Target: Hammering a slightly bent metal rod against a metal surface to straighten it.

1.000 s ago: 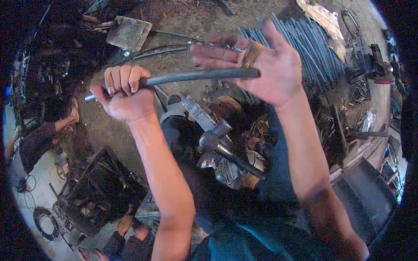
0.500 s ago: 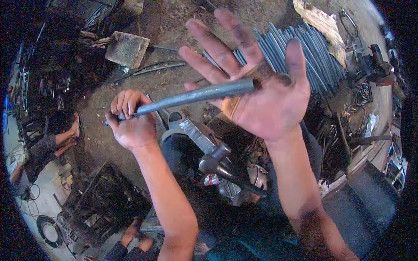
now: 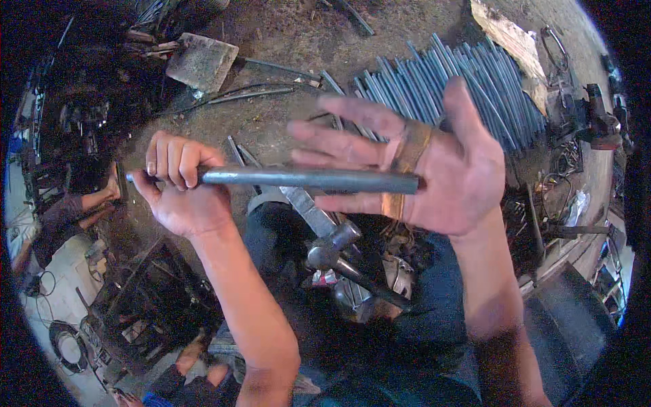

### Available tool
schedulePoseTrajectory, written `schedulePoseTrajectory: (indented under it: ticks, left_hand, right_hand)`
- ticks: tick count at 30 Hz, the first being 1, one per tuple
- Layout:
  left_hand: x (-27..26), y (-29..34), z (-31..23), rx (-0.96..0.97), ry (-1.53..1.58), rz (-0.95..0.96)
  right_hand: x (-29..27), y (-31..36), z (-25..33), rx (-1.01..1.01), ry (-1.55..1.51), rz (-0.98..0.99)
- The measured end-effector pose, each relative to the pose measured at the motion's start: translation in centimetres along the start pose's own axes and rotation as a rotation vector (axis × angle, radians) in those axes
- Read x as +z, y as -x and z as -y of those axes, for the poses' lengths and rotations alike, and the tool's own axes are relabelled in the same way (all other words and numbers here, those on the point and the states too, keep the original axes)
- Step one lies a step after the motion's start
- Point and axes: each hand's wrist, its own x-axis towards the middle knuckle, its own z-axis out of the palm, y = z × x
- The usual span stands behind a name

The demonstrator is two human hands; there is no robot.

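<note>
A brown, earthy floor point(image 3: 285, 41) spread through a dim, cluttered workshop. The grey metal rod point(image 3: 291, 178) was held up, roughly level, before the person. The left hand point(image 3: 193, 207) had its fingers curled tightly around it near one end; the right hand point(image 3: 464, 176) was spread wide, gripping nothing, the rod's other end before its palm, contact unclear. The step in hand seemed to be positioning the rod; a two-handed hold would call for closing the right fingers. A brown band point(image 3: 412, 148) crossed that palm. Below lay a hammer point(image 3: 332, 247); beyond, a pile of similar rods point(image 3: 441, 88). No brand, label or writing was legible.
</note>
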Motion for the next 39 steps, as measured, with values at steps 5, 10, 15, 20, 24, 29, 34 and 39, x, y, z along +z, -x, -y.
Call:
schedulePoseTrajectory:
  ticks: [5, 10, 15, 20, 24, 29, 34, 39]
  left_hand:
    - [0.2, -0.2, -1.3, 0.008, -0.013, 0.001]
    - [-0.2, -0.4, -2.1, -0.004, -0.055, -0.030]
    - [-0.4, -0.2, -2.4, -0.003, -0.070, -0.091]
    - [-0.7, -0.1, -2.9, -0.031, -0.131, -0.073]
    - [-0.7, -0.2, -3.5, -0.052, -0.141, -0.068]
    - [-0.7, 0.2, -3.4, 0.032, -0.104, -0.160]
    - [-1.1, 0.3, -3.4, 0.106, -0.031, -0.263]
    - [-1.9, -0.5, -4.3, -0.022, -0.048, -0.441]
  right_hand:
    - [-1.0, -0.5, -1.4, 0.134, 0.031, -0.037]
    - [-0.8, -1.1, -1.5, 0.139, 0.010, -0.077]
    - [-0.7, -1.2, -1.6, 0.134, 0.010, -0.080]
    - [-1.2, -1.6, -1.8, 0.121, 0.027, -0.099]
    - [-1.3, -1.9, -2.3, 0.103, 0.021, -0.123]
    - [-1.4, -2.3, -3.0, 0.149, -0.026, -0.189]
    - [-1.1, -2.4, -3.1, 0.134, -0.026, -0.180]
    - [-0.7, -2.4, -3.3, 0.181, -0.041, -0.082]
